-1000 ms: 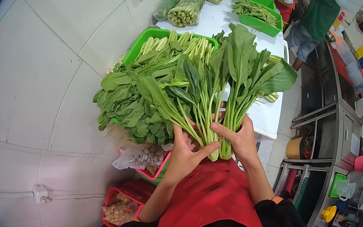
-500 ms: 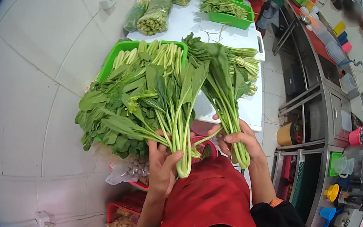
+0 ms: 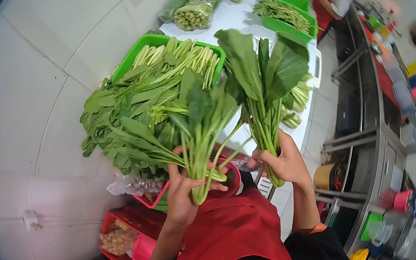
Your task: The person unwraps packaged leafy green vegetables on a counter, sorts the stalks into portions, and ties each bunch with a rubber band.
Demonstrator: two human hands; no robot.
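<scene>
A: Where are the greens, and how do the hands stand?

B: The left hand (image 3: 184,188) holds a loose, fanned bunch of pale-stemmed green leafy vegetables (image 3: 199,142), its fingers bent around the stem ends. The right hand (image 3: 286,159) is closed round a fuller bunch of broad-leaved dark-green vegetables (image 3: 265,101), thumb across the stalks.

A: Why grip them so low?

B: Probably because the stalks are firm there, and the tender leaves can spread uncrushed. Holding the bunches apart likely limits tangling, though thin stems from the left one poke toward the right hand.

A: What lies close by?

B: Beyond the left hand and to its outer side, a rectangular green plastic crate (image 3: 132,56) is heaped with leafy greens (image 3: 114,117), probably set there for easy reach. Just beside that hand's fingertips, partly hidden, is a round pink plastic container (image 3: 235,183).

A: And the surface and room?

B: Past both hands stretches a smooth white tabletop (image 3: 235,25), bearing plastic-wrapped green bundles (image 3: 196,14) and two green plastic trays (image 3: 288,30). A person in a red apron (image 3: 323,10) stands beyond. A white-tiled wall (image 3: 28,83) flanks the left hand; well out past the right, a stainless-steel counter (image 3: 390,155) carries kitchenware.
</scene>
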